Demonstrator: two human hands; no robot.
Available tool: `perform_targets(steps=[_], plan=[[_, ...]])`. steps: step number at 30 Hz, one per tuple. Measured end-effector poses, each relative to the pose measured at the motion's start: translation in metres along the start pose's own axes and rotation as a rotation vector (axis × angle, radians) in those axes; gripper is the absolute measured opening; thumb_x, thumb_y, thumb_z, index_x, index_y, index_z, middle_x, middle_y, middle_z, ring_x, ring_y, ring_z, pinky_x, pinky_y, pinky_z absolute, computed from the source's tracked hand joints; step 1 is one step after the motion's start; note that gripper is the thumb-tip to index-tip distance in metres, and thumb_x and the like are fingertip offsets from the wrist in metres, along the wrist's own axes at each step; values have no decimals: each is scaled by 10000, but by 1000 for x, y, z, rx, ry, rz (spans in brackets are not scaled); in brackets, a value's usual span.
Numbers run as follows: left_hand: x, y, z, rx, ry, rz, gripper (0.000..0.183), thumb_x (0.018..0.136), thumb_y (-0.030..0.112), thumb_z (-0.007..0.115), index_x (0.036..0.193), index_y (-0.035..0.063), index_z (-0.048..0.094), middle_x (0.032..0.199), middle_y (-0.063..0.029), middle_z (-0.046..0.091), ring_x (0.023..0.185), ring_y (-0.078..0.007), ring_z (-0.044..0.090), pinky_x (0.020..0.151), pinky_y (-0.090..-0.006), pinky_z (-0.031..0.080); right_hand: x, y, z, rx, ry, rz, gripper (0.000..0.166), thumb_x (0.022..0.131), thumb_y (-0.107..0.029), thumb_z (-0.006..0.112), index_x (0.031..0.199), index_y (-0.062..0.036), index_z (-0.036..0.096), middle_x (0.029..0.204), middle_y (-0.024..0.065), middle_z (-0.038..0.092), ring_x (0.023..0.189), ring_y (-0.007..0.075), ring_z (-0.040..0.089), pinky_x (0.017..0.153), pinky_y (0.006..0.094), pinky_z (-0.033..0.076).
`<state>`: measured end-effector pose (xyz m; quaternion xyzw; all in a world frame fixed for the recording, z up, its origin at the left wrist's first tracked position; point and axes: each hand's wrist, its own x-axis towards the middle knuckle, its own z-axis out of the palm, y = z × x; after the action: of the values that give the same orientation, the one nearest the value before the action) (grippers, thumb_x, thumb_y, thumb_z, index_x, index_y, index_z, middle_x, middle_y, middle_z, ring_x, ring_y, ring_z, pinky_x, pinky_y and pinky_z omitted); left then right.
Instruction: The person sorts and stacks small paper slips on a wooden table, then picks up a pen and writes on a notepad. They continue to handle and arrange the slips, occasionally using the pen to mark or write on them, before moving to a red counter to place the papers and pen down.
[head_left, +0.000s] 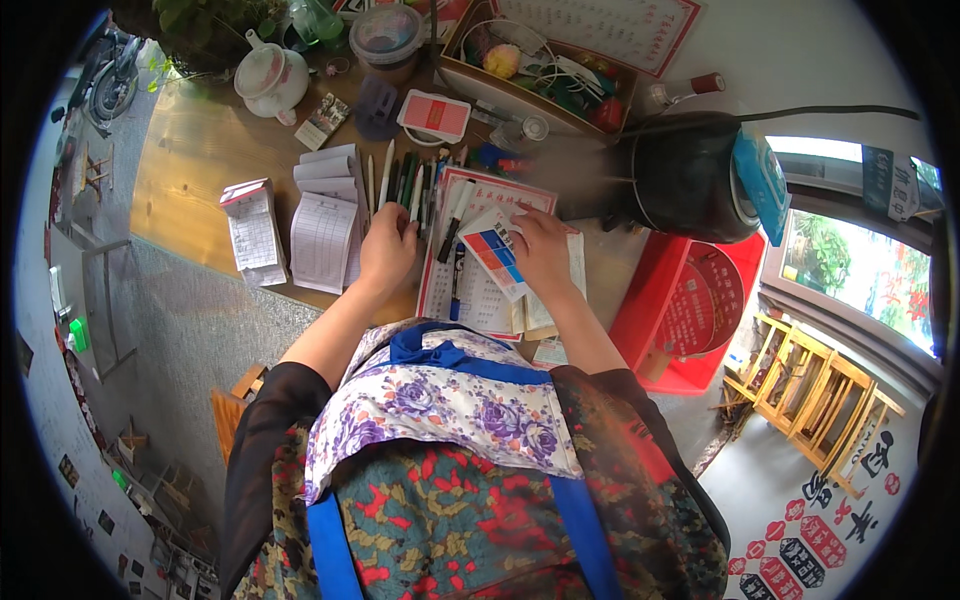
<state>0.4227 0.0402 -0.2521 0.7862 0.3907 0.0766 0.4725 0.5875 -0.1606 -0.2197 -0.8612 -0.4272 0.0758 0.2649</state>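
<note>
My left hand (388, 244) rests at the near end of a row of pens and pencils (401, 176), its fingertips at a pale pen; whether it grips the pen is unclear. My right hand (541, 251) is on a white, blue and orange printed packet (491, 251), fingers over its right part. Beneath the packet lie a red-bordered printed sheet (480, 300) and a pale paper booklet (574, 262). Two markers, one black and white (456, 220) and one blue and black (457, 289), lie on the sheet. Left of my left hand are notepads of printed forms (324, 240) and a narrower pad (255, 236).
A white teapot (271, 79), a lidded plastic tub (386, 37) and a cardboard box of odds and ends (540, 75) stand at the back. A black rounded appliance (682, 176) is at the right, above a red plastic bin (645, 315). Wooden folding stools (810, 390) stand beyond.
</note>
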Motion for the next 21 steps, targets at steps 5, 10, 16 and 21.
perform_targets(steps=[5, 10, 16, 21], plan=[[-21, 15, -5, 56, -134, 159, 186, 841, 111, 637, 984, 56, 531, 948, -163, 590, 825, -371, 604, 692, -448, 488, 2, -41, 5, -123, -199, 135, 795, 657, -235, 800, 1358, -102, 450, 1238, 140, 521, 1154, 361, 497, 983, 528, 365], [-38, 14, 11, 264, -446, 524, 206, 798, 102, 629, 983, 80, 540, 916, -144, 570, 824, -354, 611, 673, -446, 504, -18, -33, 23, -189, -337, 309, 1051, 609, -276, 804, 1472, -100, 230, 1311, 198, 441, 1214, 395, 440, 996, 545, 355], [-49, 8, 30, 588, -719, 889, 269, 769, 107, 633, 1033, 78, 589, 942, -130, 574, 814, -323, 646, 664, -422, 543, -30, -26, -5, -100, -157, 461, 967, 645, -230, 746, 1455, -71, 242, 1336, 246, 436, 1223, 435, 419, 1045, 525, 333], [-47, 11, 32, 673, -868, 734, 294, 802, 102, 609, 1092, 59, 576, 984, -174, 566, 792, -347, 662, 669, -418, 552, -54, 3, -38, -94, -120, 472, 999, 648, -248, 780, 1456, -39, 231, 1344, 255, 431, 1227, 434, 418, 1051, 502, 337]])
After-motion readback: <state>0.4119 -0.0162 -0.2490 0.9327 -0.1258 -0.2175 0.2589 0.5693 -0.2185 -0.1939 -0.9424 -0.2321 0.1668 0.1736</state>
